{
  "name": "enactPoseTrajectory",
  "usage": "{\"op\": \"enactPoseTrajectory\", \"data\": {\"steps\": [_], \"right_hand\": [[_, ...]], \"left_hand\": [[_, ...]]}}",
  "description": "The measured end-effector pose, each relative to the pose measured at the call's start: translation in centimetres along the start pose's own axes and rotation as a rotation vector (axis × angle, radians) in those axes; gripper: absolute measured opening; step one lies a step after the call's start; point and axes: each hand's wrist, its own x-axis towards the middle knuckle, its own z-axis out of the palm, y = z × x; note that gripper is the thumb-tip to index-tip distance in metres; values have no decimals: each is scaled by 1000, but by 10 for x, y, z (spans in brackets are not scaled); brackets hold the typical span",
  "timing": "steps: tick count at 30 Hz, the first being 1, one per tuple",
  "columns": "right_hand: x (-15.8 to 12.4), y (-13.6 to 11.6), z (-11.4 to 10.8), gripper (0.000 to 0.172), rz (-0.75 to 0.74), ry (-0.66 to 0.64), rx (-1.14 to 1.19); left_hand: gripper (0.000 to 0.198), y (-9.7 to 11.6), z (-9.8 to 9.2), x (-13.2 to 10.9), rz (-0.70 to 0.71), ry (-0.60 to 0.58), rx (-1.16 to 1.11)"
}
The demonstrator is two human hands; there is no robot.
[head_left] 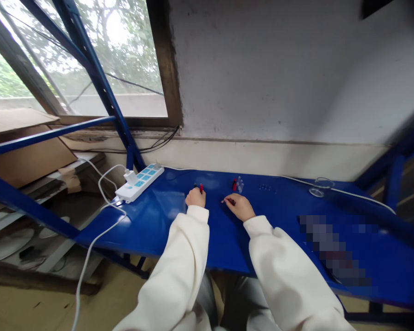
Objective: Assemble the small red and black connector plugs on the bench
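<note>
My left hand (196, 197) is closed on the blue table, with a small red piece (201, 188) poking out past the fingers. A dark tip (195, 185) shows beside it; the rest is hidden behind the hand. To the right, my right hand (240, 206) has its fingers pinched together low over the tabletop. Something tiny and pale (222, 201) shows at the fingertips, too small to name. Just beyond the hands, a red and black piece (234, 185) lies against several small clear plastic pieces (240, 185). More small clear pieces (265, 187) are scattered farther right.
A white power strip (140, 183) with a plugged-in adapter lies on the table (227, 243) at left, its cord hanging over the edge. Clear round-rimmed objects, perhaps glasses (317, 191), rest at the back right. A pixelated item (334, 253) lies front right. Blue frame posts (106, 96) rise at left.
</note>
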Motion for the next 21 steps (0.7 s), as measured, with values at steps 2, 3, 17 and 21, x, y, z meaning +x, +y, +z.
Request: {"op": "enactPoseTrajectory", "data": {"steps": [2,3,17,21], "right_hand": [[0,0,0,23,-1,-1,-9],[0,0,0,23,-3,-1,-13],[0,1,1,23,-21,6,6],[0,-1,0,23,-7,-3,1]], "left_hand": [[24,-1,0,1,-1,-1,5],[24,-1,0,1,-2,-1,8],[25,0,-4,0,-20,-8,16],[25,0,-5,0,-24,-27,13]]}}
